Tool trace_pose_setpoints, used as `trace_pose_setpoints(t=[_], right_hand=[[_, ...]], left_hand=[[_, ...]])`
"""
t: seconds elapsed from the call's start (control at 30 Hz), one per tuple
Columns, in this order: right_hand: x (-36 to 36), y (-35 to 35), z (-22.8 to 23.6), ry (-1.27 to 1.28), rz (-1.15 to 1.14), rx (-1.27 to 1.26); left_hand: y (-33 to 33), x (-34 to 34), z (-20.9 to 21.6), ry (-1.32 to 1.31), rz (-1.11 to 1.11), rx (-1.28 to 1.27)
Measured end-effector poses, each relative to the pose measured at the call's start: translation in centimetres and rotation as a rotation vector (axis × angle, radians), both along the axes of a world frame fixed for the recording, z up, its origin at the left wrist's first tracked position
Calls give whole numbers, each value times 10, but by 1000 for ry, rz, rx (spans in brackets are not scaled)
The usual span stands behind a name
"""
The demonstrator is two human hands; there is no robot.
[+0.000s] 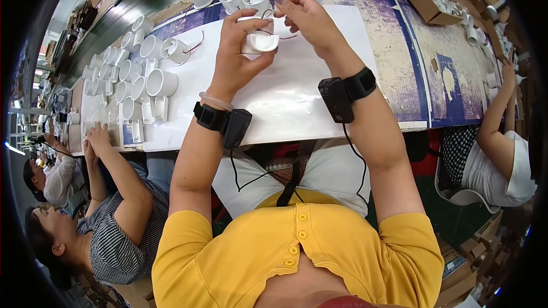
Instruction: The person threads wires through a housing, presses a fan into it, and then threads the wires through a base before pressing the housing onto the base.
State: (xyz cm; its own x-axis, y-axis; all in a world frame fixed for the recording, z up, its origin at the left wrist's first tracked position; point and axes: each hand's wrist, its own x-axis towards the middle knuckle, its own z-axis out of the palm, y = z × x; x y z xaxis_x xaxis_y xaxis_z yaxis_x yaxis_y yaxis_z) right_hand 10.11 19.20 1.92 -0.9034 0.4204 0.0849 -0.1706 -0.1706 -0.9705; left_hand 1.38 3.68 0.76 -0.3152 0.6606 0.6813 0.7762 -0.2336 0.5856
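With the fingers of our left hand [242, 45] curled around it, we hold a white plastic part [262, 44] above the white sheet [297, 97] on the worktop [399, 63], a thin red wire [290, 37] sticking out to its right. We have our right hand [308, 20] just beyond it, fingers bent inward near the wiring, though we cannot tell whether they pinch any; white round cups [162, 83] stand grouped to our left.
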Motion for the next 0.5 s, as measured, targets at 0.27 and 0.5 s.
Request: trace_pose_setpoints(t=[0.27,0.5], right_hand=[[10,3,9,-99,332,193],[14,2,10,94,285,26]], left_hand=[[-4,-13,-3,-21,30,8],[0,-4,0,100,1,-134]])
